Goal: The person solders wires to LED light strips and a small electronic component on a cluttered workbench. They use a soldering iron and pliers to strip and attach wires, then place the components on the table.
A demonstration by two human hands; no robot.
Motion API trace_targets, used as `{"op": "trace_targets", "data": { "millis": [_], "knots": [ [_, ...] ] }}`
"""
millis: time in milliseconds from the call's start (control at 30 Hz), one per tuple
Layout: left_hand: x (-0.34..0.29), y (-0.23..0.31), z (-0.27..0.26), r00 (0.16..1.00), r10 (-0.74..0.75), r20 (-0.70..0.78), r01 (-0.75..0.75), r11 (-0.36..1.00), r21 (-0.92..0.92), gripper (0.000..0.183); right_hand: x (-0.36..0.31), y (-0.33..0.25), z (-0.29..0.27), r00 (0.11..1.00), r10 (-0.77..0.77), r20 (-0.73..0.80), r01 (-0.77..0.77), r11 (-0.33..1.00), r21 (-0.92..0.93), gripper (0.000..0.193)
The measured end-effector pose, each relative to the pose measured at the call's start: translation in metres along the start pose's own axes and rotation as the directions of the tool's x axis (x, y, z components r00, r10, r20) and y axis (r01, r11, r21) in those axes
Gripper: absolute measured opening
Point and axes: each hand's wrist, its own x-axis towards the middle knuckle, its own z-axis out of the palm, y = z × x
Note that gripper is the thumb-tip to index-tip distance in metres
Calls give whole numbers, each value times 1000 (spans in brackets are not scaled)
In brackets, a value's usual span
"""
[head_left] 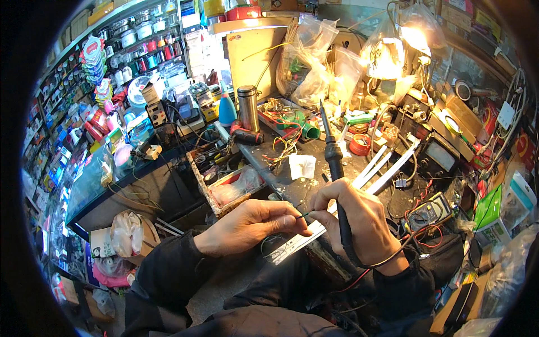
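Observation:
My right hand [359,219] is closed round a black soldering iron [334,154], whose tip points up and away from me. Its thumb and forefinger also pinch toward a short, thin dark wire [304,215]. From the other side my left hand [252,224] holds that wire between thumb and fingertips, close to the right hand. Just under both hands lies a white strip [297,245], reaching past the bench's near edge. More white strips [387,173] lie farther back to the right. A thin wire loop hangs below my left fingers.
An open drawer [197,182] with tools and bags juts out left of the bench. A steel flask [247,108] and a blue bottle [227,109] stand behind it. To the right are a multimeter [429,213] with red leads and a green-and-white box [489,213]. A lamp [415,39] glows above.

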Motion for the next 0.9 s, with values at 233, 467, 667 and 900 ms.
{"op": "trace_targets", "data": {
  "millis": [233,467,667,900],
  "knots": [
    [-13,-43,-5,983,64,-174,57,788,614,21,2,-1,-16,993,-55,-104,39,989,-145,32],
    [-32,-92,-27,983,-47,-177,120,896,429,22,1,-6,-31,980,70,-186,-87,992,-86,41],
    [-50,-91,-49,993,-69,99,82,988,-130,34,3,-8,-26,984,152,-96,-155,988,-22,40],
    [-63,-42,-70,984,-123,-125,159,928,336,66,0,-7,-20,977,212,35,-214,974,80,38]
  ]
}}
